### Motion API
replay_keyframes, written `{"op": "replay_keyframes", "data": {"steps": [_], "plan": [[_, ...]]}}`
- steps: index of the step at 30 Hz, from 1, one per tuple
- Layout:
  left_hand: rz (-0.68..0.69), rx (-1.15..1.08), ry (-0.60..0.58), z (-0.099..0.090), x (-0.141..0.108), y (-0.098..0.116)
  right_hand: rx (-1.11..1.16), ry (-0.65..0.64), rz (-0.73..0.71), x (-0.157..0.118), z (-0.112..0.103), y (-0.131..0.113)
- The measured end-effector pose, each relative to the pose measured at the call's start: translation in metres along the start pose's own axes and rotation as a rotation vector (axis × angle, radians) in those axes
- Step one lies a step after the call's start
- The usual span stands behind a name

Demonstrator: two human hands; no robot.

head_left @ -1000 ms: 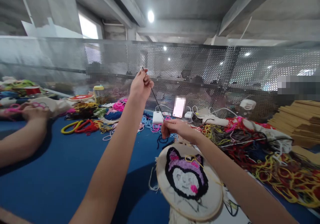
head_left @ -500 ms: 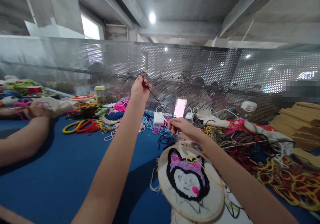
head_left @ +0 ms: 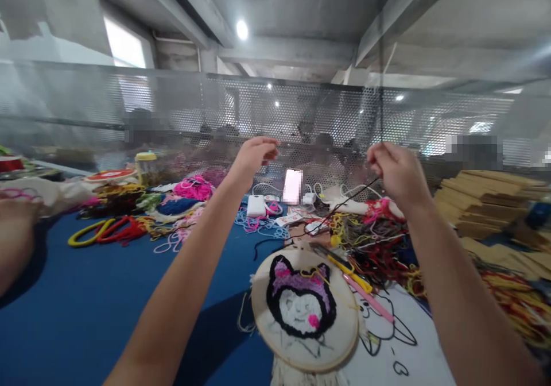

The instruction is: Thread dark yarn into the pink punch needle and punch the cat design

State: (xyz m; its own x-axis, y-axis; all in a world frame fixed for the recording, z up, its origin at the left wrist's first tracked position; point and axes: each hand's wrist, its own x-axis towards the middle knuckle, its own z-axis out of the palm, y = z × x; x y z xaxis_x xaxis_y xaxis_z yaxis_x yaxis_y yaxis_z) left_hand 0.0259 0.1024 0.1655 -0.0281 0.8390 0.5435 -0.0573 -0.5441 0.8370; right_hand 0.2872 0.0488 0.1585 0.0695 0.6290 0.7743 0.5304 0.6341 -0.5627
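My right hand (head_left: 396, 170) is raised at the right, fingers pinched around black yarn (head_left: 353, 195). One length of the yarn rises out of the top of view; another slants down to the table behind the hoop. My left hand (head_left: 259, 153) is held up near the centre, its fingers loosely bent, with no yarn visible in them. Below both hands lies a round embroidery hoop (head_left: 318, 351) whose cloth carries a black, purple and white cartoon head with pink patches. A loose yellow strand rests on the stitching.
Scissors with yellow handles (head_left: 350, 271) and a pink pen (head_left: 372, 300) lie beside a paper drawing (head_left: 400, 348). A lit phone (head_left: 293, 186) stands at the back. Yarn heaps (head_left: 374, 236) and stacked cardboard (head_left: 486, 202) are on the right. Another person's arm (head_left: 15, 242) is at the left.
My right hand has risen and moved right with the black yarn. My left hand has let go of the yarn and come slightly lower and right. The scissors and drawing are uncovered.
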Motion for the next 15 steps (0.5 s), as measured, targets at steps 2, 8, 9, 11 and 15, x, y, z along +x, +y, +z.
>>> {"op": "replay_keyframes", "data": {"steps": [2,8,9,11,15], "plan": [[0.091,0.252,-0.172,0.008,-0.005,-0.003,-0.005,-0.013,-0.007,-0.007,-0.023,-0.014],[-0.081,0.826,-0.992,0.034,-0.028,-0.033,-0.068,0.018,0.223,-0.078,-0.063,-0.009],[-0.144,0.88,-1.068,0.037,-0.03,-0.038,-0.059,0.005,0.289,-0.097,-0.062,0.001],[-0.179,0.935,-1.08,0.039,-0.031,-0.046,-0.054,-0.027,0.369,-0.135,-0.054,0.025],[-0.057,0.918,-0.927,0.019,-0.025,-0.049,0.169,-0.132,0.616,-0.187,-0.04,0.059]]}}
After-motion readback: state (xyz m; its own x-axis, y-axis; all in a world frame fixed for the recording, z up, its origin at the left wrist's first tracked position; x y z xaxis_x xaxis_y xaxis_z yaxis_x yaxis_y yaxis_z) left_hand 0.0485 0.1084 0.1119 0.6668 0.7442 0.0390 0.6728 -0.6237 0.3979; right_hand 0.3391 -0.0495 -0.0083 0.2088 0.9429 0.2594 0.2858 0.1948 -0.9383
